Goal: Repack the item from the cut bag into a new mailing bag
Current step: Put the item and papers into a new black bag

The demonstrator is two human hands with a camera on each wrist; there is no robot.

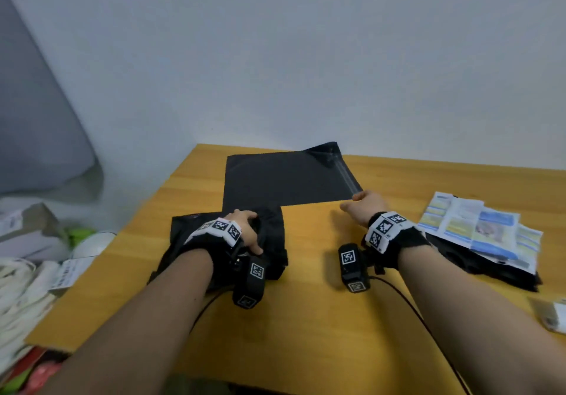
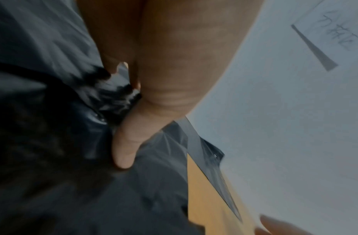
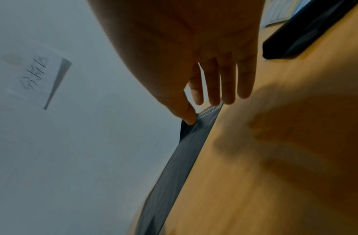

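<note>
Wood table point(image 1: 306, 318) shoved against a plain wall, lots of bare top in front of us. Our left hand point(image 1: 245, 232) grips the crumpled black bag point(image 1: 272, 241) near the left edge. Our right hand point(image 1: 366, 207) pinches the near-right corner of the flat new mailer point(image 1: 281, 180). Leaflets point(image 1: 477, 229) sit far right.

Flat mailing bag point(image 1: 284, 177) at table point(image 1: 306, 318) rear centre; crumpled bag point(image 1: 272, 241) just in front-left, overlapping it; leaflet stack point(image 1: 484, 235) far right.
</note>
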